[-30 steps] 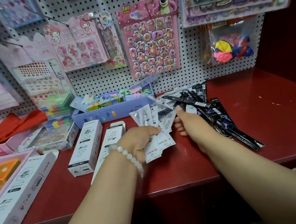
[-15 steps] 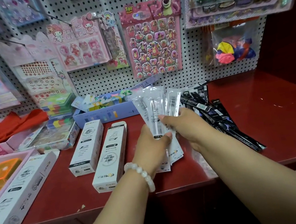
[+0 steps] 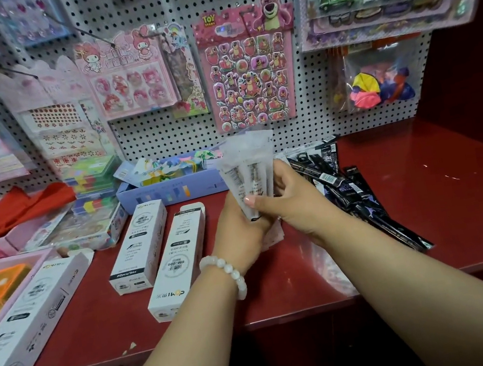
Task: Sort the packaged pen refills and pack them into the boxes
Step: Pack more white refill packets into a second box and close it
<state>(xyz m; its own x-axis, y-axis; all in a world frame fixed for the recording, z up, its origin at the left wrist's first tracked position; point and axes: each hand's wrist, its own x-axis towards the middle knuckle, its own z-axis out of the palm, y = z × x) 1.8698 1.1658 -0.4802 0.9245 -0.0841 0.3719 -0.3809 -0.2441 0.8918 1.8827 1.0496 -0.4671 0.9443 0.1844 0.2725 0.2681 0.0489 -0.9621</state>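
The bundle of clear refill packets (image 3: 248, 175), held upright above the desk (image 3: 426, 201) with both hands (image 3: 265, 213) gripping its lower end, may fan apart and slip onto the black refill packets (image 3: 352, 193) just right, remixing the sorts.

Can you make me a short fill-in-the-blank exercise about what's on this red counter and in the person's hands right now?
1. Both hands, left hand and right hand, hold a bundle of ____ refill packets.
2. The pile of black refill packets lies to the ____ of the hands.
3. The bead bracelet is on the ____ wrist.
4. The counter is ____ in colour.

Missing words: clear; right; left; red
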